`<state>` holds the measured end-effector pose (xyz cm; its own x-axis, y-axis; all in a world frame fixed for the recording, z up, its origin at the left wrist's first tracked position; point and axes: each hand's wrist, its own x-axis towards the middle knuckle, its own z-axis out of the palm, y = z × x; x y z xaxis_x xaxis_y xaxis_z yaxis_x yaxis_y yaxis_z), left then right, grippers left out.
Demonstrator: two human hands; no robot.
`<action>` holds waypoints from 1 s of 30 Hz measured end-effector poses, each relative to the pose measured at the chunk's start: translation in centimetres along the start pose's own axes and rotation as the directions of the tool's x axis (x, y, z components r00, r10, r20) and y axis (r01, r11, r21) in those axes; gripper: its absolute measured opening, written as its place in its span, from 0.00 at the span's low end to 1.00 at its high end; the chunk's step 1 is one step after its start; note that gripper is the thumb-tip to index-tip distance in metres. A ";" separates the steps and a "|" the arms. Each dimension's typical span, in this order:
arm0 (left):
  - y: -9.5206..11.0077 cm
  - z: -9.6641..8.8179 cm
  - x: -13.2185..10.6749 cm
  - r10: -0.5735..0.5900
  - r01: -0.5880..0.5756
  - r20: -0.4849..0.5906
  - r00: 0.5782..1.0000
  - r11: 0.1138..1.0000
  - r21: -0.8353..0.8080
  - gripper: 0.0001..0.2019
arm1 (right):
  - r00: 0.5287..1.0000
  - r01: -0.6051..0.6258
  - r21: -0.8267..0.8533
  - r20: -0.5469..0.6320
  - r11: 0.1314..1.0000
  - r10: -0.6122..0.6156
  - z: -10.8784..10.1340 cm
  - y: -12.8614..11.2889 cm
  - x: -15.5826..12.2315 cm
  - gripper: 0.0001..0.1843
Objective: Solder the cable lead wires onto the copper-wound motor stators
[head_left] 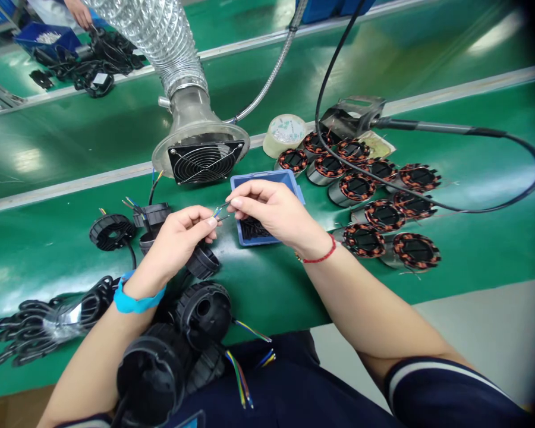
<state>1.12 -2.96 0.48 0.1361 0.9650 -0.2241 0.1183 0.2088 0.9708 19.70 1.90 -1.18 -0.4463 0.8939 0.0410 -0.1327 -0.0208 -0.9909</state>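
Note:
My left hand (185,233) is closed in a pinch on thin coloured wires (216,212), their ends sticking out past the thumb. Opposite it, my right hand (274,209) pinches a small thin black sleeve (225,205) right by the wire ends. I cannot tell whether the sleeve is around a wire. Below my right hand stands a blue bin (267,241) with many short black tubes (252,228) in it. Round black plastic housings (204,306) with coloured wires coming out of them lie under and beside my left forearm.
Wound motor stators (357,187) stand in rows at right. A soldering iron (421,126) rests in its holder, its black cable looping over them. A fume extractor hood (200,139) hangs ahead, near a tape roll (286,132). Bundled black cables (57,321) lie left. Another person's hand (79,13) shows far left.

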 end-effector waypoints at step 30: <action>0.0 0.1 0.0 0.009 -0.010 0.008 1.000 0.999 0.036 0.07 | 0.999 0.001 -0.126 0.037 0.992 0.004 0.0 -0.4 -0.5 0.07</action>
<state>1.20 -2.97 0.51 0.1446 0.9657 -0.2158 0.1524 0.1937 0.9692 19.99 1.52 -0.77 -0.4793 0.8766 0.0420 -0.0206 0.0366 -0.9991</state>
